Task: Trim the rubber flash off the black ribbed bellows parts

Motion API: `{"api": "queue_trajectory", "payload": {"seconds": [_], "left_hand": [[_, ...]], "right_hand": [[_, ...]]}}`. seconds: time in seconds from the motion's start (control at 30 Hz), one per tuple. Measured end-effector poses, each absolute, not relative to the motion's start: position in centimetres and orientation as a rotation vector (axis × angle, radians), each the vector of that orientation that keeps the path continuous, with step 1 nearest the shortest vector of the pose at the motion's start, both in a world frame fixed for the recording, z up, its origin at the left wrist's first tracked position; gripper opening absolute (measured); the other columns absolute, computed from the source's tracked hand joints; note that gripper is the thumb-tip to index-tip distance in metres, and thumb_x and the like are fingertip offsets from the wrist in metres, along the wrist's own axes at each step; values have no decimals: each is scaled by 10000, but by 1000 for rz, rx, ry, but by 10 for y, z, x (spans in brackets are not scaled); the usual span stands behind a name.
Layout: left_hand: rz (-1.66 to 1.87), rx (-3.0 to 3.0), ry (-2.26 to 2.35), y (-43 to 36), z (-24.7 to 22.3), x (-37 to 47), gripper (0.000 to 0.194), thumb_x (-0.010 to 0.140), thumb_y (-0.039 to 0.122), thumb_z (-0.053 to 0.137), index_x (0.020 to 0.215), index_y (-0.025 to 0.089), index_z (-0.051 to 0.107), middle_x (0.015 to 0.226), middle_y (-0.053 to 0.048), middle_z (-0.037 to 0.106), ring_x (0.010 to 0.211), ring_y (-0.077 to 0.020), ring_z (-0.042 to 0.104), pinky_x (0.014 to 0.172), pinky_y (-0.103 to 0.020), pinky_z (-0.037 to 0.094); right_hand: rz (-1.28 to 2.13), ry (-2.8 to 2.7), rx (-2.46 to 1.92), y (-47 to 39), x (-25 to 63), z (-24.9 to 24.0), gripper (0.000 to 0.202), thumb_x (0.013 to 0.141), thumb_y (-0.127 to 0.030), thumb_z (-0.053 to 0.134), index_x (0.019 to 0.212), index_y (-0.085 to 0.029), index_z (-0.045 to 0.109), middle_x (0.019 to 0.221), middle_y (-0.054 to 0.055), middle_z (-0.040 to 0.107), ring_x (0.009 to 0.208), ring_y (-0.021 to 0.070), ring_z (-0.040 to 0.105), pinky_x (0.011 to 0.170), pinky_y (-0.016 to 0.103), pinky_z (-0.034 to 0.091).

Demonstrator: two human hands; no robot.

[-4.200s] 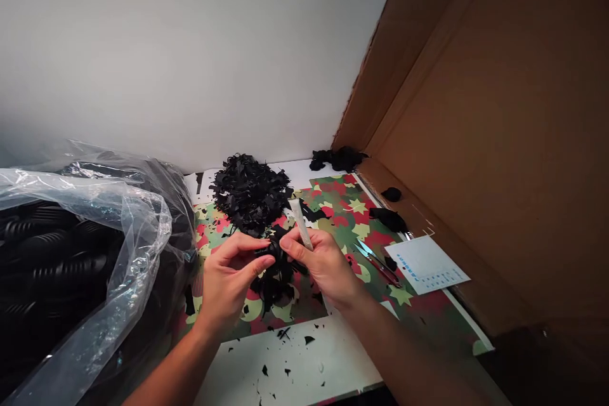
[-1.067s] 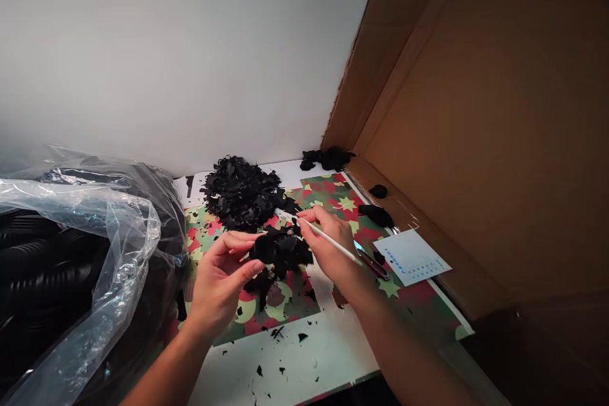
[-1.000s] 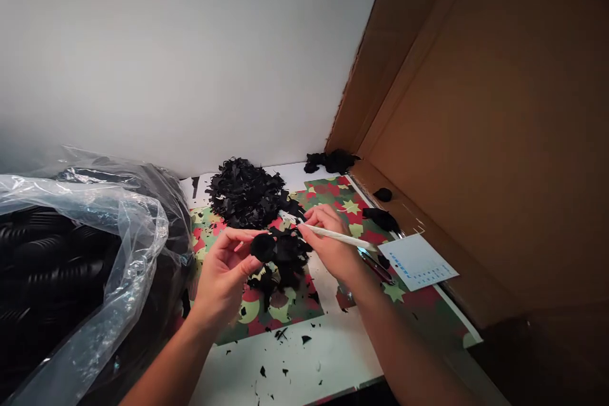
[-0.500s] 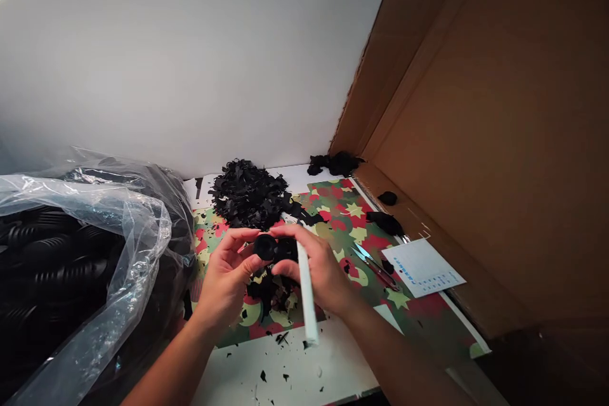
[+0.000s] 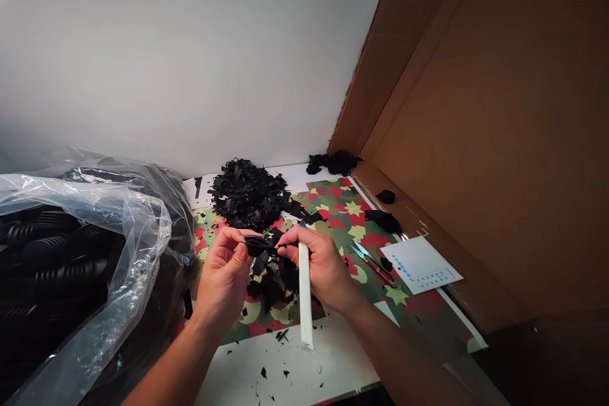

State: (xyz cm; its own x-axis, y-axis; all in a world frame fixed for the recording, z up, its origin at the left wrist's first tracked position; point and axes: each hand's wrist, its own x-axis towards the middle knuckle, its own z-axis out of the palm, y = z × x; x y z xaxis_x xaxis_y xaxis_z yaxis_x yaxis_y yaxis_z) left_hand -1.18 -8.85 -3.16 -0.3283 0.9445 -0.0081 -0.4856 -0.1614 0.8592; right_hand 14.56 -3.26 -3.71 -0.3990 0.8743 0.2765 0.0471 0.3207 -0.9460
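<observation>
My left hand (image 5: 223, 273) pinches a black rubber part (image 5: 258, 245) between thumb and fingers, its round shape now seen nearly edge-on. My right hand (image 5: 328, 269) is closed around a long white handle (image 5: 306, 304), perhaps wrapped in tape; the tool's working end is mostly hidden by the fingers. The right thumb and forefinger also meet at the right edge of the rubber part. Below the hands lie black rubber scraps (image 5: 266, 292) on a camouflage-patterned sheet (image 5: 340, 225).
A clear plastic bag (image 5: 143, 222) full of ribbed black rubber parts (image 5: 52, 266) stands at left. Behind the hands rises a heap of black trimmings (image 5: 247, 193). Scissors (image 5: 373, 263) and a printed white card (image 5: 422, 264) lie at right, beside a cardboard wall (image 5: 476, 139).
The black rubber part has turned from showing its round open end to nearly edge-on. My right fingers have closed on its right edge.
</observation>
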Motion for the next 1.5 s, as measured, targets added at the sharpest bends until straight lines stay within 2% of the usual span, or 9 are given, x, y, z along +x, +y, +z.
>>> {"api": "queue_trajectory", "payload": {"seconds": [0.27, 0.47, 0.6, 0.73, 0.87, 1.03, 1.17, 1.33, 1.5], "left_hand": [[2070, 629, 1013, -86, -11, -32, 395, 626, 377, 979, 772, 230, 643, 831, 39, 698, 787, -109, 646, 817, -220, 567], [1648, 549, 946, -91, -14, -17, 389, 717, 434, 914, 936, 225, 670, 929, -26, 739, 726, -136, 668, 647, -243, 567], [1637, 589, 1007, -92, -19, -15, 376, 728, 418, 905, 932, 226, 654, 899, -4, 724, 592, -97, 619, 520, -209, 513], [1604, 675, 1117, -92, -25, -15, 395, 723, 507, 886, 840, 200, 667, 794, 11, 690, 510, -81, 595, 419, -172, 438], [1516, 839, 1154, -92, -31, -15, 422, 711, 534, 881, 932, 194, 764, 637, 13, 644, 514, -127, 629, 477, -216, 507], [1535, 1343, 1367, -92, -25, -22, 355, 615, 234, 950, 953, 284, 854, 927, -41, 729, 575, -117, 571, 532, -248, 516], [1587, 1499, 1393, -94, -18, -25, 296, 649, 300, 950, 934, 305, 869, 829, -53, 737, 645, -171, 594, 570, -272, 521], [1706, 1448, 1436, -99, -20, -21, 195, 698, 389, 918, 861, 290, 875, 782, -48, 695, 564, -144, 556, 461, -252, 455], [1651, 1498, 1511, -99, -24, -21, 159, 731, 407, 896, 811, 272, 867, 667, -16, 653, 519, -125, 553, 444, -223, 447]], "right_hand": [[1134, -1697, -1012, -5, 177, -40, 142, 830, -331, 638, 744, -223, 671, 667, -15, 634, 615, 165, 576, 571, 265, 424], [1009, -2029, -1140, 13, 178, -61, 229, 793, -337, 772, 600, -241, 698, 598, 11, 650, 631, 205, 603, 599, 295, 431], [915, -1872, -1086, 2, 166, -54, 147, 870, -339, 703, 760, -254, 750, 746, 32, 714, 769, 232, 646, 722, 339, 487], [1109, -1828, -837, -19, 151, -42, 197, 899, -417, 686, 917, -248, 787, 839, 40, 758, 757, 216, 666, 714, 331, 513], [1134, -1849, -787, -33, 143, -37, 188, 858, -417, 736, 787, -244, 755, 707, 10, 692, 669, 183, 602, 653, 303, 488], [1384, -1705, -821, -37, 142, -37, 288, 836, -442, 742, 672, -215, 679, 609, -28, 596, 551, 125, 494, 542, 261, 425], [1729, -1492, -798, -38, 144, -35, 392, 763, -560, 804, 678, -203, 666, 553, -36, 552, 495, 104, 433, 465, 239, 352], [2009, -1312, -757, -40, 144, -35, 506, 725, -660, 813, 653, -197, 623, 559, -31, 534, 493, 95, 407, 440, 223, 338], [1633, -1484, -847, -35, 146, -39, 454, 767, -647, 790, 817, -202, 717, 680, 1, 637, 571, 131, 517, 518, 255, 435]]}}
